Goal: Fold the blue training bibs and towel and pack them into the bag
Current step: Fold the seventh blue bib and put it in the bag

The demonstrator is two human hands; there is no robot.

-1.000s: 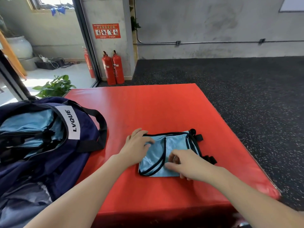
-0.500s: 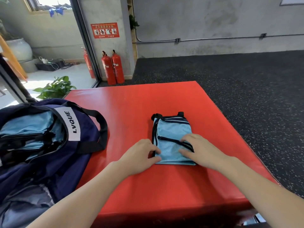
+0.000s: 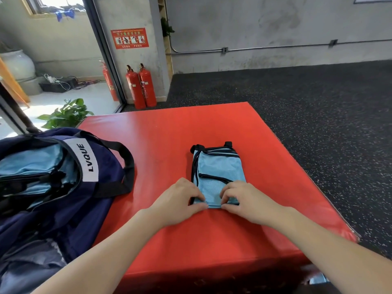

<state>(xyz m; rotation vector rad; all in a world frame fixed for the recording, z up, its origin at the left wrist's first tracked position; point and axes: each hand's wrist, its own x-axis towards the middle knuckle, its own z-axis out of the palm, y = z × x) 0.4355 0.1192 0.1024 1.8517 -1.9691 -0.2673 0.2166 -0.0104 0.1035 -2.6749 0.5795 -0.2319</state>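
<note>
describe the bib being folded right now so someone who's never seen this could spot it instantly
Find the big red mat; the folded bib lies on its near right part, with both hands, left hand and right hand, pinching its near edge. It is light blue mesh with black trim, lying out on the mat, unlike the blue ones inside the navy bag.

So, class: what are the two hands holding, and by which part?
Both the left hand and right hand pinch the folded bib at its near edge.

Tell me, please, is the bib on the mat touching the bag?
No, the folded bib lies on the red mat apart from the bag, with bare mat between them.
</note>
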